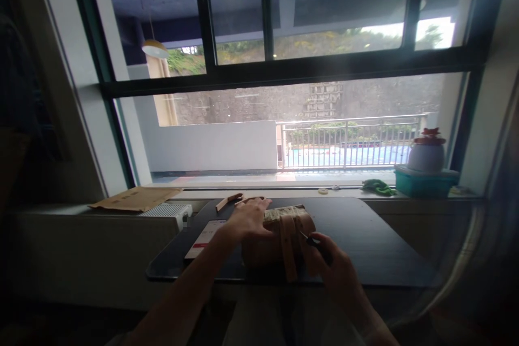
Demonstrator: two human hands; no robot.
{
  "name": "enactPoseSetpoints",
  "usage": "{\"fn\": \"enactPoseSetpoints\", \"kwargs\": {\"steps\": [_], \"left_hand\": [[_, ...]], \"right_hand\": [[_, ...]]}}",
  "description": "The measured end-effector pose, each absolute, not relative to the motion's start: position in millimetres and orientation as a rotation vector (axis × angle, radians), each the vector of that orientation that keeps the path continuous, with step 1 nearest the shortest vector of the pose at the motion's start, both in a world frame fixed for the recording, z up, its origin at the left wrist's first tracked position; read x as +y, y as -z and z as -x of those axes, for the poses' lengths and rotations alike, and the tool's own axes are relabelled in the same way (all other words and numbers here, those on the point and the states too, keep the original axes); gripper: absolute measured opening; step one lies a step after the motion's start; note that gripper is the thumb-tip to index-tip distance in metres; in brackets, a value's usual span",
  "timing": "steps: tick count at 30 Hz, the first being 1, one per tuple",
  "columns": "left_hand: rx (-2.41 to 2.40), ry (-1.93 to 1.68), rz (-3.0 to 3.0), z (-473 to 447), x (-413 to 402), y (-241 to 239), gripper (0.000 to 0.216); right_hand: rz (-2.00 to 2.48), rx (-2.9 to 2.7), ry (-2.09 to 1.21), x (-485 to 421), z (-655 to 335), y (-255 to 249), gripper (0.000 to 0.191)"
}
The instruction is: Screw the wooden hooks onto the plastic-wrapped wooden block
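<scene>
A small brown leather bag [259, 251] with two straps [287, 248] lies on the dark table in front of me. Its upper side shows a crumpled, pale filling or lining [279, 215]. My left hand [251, 217] lies over the bag's left part, thumb and fingers stretched out. In the fingers of my right hand [330, 257] is a slim tool with a black handle [314, 241] and a thin metal tip, perhaps an awl or a screwdriver. That tip points at the right strap; whether it touches the leather I cannot tell.
The dark table [365, 248] stands below a window. Left of the bag lies a phone [205, 238], with a loose leather strip [227, 203] behind it. On the sill are a brown envelope [135, 198], a green cloth [378, 187] and a teal box [424, 181] under a jar [426, 155].
</scene>
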State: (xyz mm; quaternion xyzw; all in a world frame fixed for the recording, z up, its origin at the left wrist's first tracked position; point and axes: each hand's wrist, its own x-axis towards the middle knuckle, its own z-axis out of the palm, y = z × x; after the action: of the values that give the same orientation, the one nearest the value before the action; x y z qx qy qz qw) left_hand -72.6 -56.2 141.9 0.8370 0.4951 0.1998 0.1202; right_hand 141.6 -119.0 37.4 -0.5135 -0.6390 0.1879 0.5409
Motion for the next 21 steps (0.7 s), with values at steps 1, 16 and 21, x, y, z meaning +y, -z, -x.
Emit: {"fn": "enactPoseSetpoints", "kwargs": {"steps": [1, 16, 21], "left_hand": [[1.416, -0.545, -2.465, 64, -50, -144, 0.083], [1.187, -0.362, -2.322, 56, -4, -147, 0.045], [1.155, -0.386, -2.323, 55, -5, -147, 0.040]], "right_hand": [[1.227, -1.534, -0.439, -115, -142, -41, 0.036], [1.330, -1.794, 0.112, -117, -132, -72, 0.025], [1.301, -1.910, 0.224, -107, -129, -85, 0.024]]}}
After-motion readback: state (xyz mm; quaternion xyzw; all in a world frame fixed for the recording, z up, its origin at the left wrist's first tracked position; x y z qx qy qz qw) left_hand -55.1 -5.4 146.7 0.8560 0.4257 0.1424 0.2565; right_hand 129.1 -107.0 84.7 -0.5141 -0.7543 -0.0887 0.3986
